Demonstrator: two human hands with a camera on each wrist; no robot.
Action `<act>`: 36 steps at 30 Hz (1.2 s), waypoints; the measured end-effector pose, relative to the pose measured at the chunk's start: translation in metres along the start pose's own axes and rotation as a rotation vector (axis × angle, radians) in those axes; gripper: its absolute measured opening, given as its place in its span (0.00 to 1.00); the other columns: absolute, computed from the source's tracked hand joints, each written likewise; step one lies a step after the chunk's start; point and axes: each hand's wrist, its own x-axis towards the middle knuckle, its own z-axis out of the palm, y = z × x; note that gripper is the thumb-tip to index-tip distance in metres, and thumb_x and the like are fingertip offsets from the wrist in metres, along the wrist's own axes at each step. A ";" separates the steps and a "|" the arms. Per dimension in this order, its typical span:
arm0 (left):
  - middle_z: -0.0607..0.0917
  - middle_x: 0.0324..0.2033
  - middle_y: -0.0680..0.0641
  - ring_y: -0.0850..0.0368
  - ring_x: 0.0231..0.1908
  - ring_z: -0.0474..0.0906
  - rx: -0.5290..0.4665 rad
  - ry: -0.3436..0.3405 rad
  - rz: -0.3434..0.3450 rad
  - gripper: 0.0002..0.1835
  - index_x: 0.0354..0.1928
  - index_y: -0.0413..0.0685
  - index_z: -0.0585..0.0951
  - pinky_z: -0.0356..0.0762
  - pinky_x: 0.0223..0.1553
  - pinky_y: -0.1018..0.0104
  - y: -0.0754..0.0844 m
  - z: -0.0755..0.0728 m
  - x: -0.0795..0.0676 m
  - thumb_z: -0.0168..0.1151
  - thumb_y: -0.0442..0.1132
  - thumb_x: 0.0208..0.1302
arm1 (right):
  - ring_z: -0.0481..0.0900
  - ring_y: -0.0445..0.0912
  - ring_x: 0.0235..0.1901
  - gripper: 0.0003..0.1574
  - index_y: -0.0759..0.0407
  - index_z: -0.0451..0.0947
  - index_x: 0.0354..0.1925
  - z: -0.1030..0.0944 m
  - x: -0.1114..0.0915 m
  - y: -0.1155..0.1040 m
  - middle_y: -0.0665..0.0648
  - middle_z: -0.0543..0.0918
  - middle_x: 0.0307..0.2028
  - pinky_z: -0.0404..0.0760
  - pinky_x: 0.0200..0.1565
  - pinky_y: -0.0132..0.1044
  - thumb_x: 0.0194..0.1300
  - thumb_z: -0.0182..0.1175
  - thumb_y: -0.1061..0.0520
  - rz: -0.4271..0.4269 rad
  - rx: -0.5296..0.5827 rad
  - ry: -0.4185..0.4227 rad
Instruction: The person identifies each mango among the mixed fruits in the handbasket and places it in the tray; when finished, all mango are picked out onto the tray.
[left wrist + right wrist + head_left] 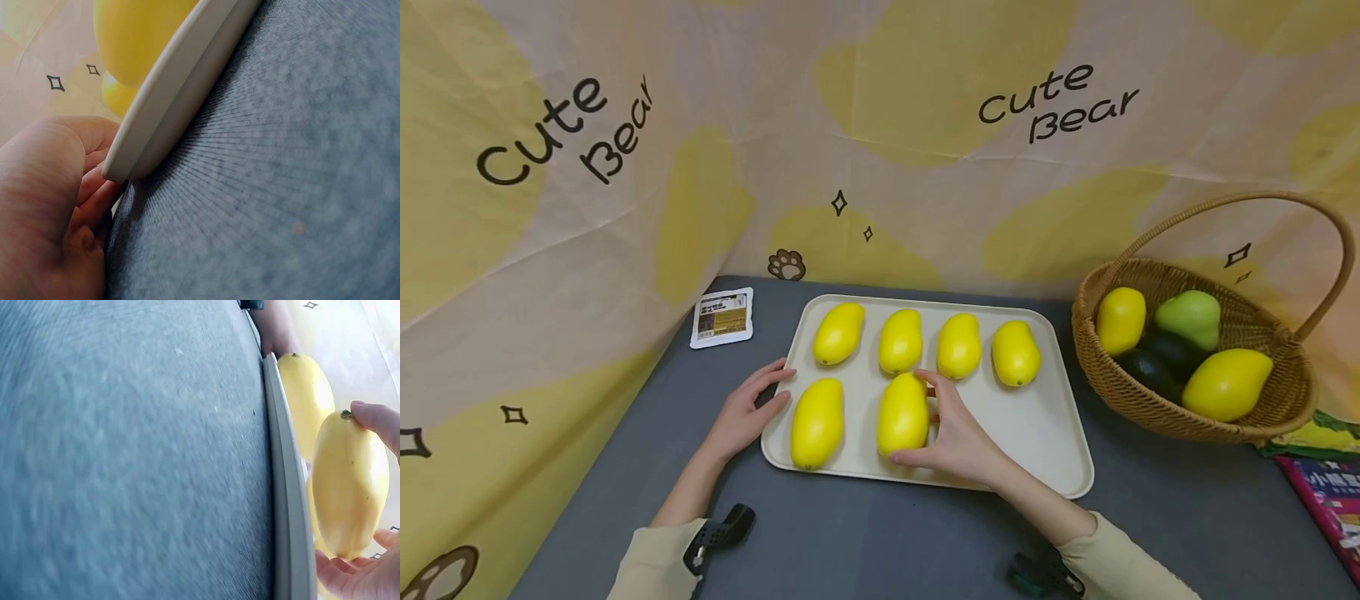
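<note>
One mango [899,417], partly hidden, gripped by right fingers [945,388], left fingers [773,380] relaxed at tray [1030,442]

Eight mangoes [901,415], one tray [1030,433], one basket [1107,393]

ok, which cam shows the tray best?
Head view: nearly all of the tray shows from above, rim and floor, partly covered by yellow fruit and the right hand. The left wrist view has only its outer side near a corner; the right wrist view, a narrow strip of its outer side.
</note>
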 end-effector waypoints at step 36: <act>0.67 0.69 0.42 0.41 0.69 0.58 0.006 -0.008 -0.027 0.20 0.62 0.46 0.77 0.54 0.66 0.38 -0.001 0.000 0.000 0.59 0.41 0.70 | 0.59 0.46 0.66 0.68 0.54 0.51 0.72 0.014 -0.004 -0.001 0.54 0.55 0.70 0.66 0.64 0.48 0.43 0.77 0.37 -0.079 -0.136 -0.102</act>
